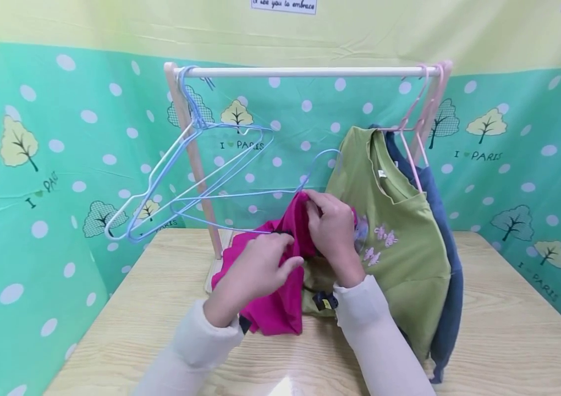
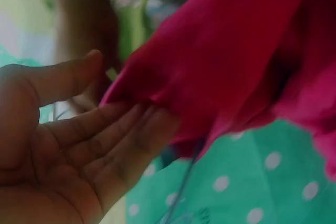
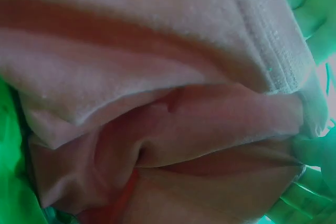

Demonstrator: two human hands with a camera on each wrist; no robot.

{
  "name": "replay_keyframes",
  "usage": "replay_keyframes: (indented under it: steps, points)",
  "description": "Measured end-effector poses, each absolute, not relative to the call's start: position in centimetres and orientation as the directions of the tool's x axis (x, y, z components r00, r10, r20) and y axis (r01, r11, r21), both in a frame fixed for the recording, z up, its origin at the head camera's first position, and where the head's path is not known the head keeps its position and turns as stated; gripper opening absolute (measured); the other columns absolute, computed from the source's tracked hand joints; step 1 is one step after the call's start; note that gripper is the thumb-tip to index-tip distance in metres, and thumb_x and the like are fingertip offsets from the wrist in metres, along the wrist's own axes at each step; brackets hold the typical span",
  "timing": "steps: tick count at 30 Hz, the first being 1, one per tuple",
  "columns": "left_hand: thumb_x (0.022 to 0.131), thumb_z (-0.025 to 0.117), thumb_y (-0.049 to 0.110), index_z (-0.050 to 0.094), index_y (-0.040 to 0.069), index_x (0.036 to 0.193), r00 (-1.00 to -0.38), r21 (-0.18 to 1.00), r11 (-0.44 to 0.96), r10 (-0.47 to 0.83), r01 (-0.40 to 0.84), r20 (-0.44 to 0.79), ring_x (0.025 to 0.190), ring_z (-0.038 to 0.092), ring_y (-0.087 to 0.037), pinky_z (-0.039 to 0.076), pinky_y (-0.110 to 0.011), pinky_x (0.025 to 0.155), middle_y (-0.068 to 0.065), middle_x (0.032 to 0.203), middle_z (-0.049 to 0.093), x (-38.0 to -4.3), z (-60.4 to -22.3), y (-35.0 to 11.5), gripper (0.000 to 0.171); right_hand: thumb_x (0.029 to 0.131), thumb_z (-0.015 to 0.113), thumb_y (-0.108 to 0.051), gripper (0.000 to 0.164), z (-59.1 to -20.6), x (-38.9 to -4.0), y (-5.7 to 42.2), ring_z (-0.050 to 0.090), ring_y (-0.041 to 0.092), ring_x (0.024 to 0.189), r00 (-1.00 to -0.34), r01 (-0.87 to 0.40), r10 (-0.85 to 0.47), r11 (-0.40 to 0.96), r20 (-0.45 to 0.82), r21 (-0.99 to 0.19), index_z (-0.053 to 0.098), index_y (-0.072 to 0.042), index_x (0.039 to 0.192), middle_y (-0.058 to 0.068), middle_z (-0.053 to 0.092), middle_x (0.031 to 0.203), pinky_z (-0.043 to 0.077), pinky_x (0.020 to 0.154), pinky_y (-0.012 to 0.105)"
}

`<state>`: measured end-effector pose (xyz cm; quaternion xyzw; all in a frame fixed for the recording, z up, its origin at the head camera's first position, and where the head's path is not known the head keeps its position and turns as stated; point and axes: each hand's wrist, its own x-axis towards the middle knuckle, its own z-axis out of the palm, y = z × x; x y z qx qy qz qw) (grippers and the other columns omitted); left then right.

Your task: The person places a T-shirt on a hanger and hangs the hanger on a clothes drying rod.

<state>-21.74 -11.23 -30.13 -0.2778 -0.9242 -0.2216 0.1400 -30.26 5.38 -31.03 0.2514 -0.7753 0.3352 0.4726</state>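
Note:
A bright magenta garment (image 1: 285, 302) hangs bunched above the wooden table. My right hand (image 1: 332, 225) pinches its top edge just below the hook of a light blue wire hanger (image 1: 260, 192), whose left arm sticks out of the cloth. In the right wrist view the folds and a stitched hem of the garment (image 3: 173, 114) look pale and discoloured. My left hand (image 1: 260, 267) is at the garment's left side, thumb apart. The left wrist view shows its palm, with extended fingers (image 2: 115, 142) touching the magenta cloth (image 2: 210, 51).
A rack with a white rail (image 1: 305, 72) stands behind. Blue and white wire hangers (image 1: 150, 187) hang at its left end. At the right end hang a green top (image 1: 409, 236) on a pink hanger (image 1: 411, 159) and a dark blue garment (image 1: 451, 275). A wooden table (image 1: 132, 330) lies below.

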Motion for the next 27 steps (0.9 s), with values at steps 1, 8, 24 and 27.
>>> replay_keyframes:
  steps: [1, 8, 24, 27]
  points:
    - [0.094, 0.076, 0.025, 0.068, 0.006, 0.105, -0.811, 0.33, 0.749, 0.464, 0.574, 0.357, 0.068, 0.056, -0.013, 0.05, -0.029, 0.064, 0.003, 0.076, 0.059, -21.9, -30.5, -10.9, 0.024, 0.095, 0.067, -0.002, 0.019, -31.0, -30.2, 5.4, 0.074, 0.03, 0.087, -0.428, -0.705, -0.07, 0.65, 0.901, -0.284, 0.079, -0.004, 0.11, 0.014, 0.077, 0.096, 0.059, 0.078, 0.046]
    - [0.095, 0.075, 0.028, 0.057, 0.014, 0.08, -0.758, 0.31, 0.693, 0.61, 0.651, 0.229, 0.054, 0.047, -0.008, 0.043, -0.024, 0.055, 0.006, 0.062, 0.047, -22.4, -31.8, -10.7, 0.027, 0.093, 0.069, -0.002, 0.019, -30.9, -30.2, 5.6, 0.074, 0.03, 0.087, -0.424, -0.704, -0.027, 0.638, 0.905, -0.311, 0.08, -0.005, 0.108, 0.014, 0.077, 0.097, 0.059, 0.077, 0.046]
    - [0.1, 0.067, 0.036, 0.05, 0.016, 0.066, -0.855, 0.406, 0.772, 0.516, 0.489, 0.048, 0.051, 0.039, -0.008, 0.042, -0.028, 0.058, 0.006, 0.056, 0.038, -22.6, -29.2, -16.7, 0.043, 0.092, 0.067, 0.004, 0.021, -31.0, -30.6, 6.6, 0.074, 0.034, 0.092, -0.428, -0.697, 0.09, 0.601, 0.899, -0.392, 0.079, 0.0, 0.109, 0.019, 0.076, 0.101, 0.059, 0.083, 0.046]
    - [0.101, 0.066, 0.038, 0.046, 0.016, 0.064, -0.87, 0.408, 0.78, 0.488, 0.474, 0.078, 0.052, 0.036, -0.009, 0.042, -0.029, 0.06, 0.006, 0.055, 0.035, -22.8, -28.8, -17.6, 0.047, 0.091, 0.065, 0.006, 0.023, -31.0, -30.7, 6.7, 0.073, 0.035, 0.091, -0.422, -0.697, 0.091, 0.604, 0.902, -0.387, 0.078, 0.0, 0.109, 0.019, 0.076, 0.099, 0.059, 0.081, 0.048]
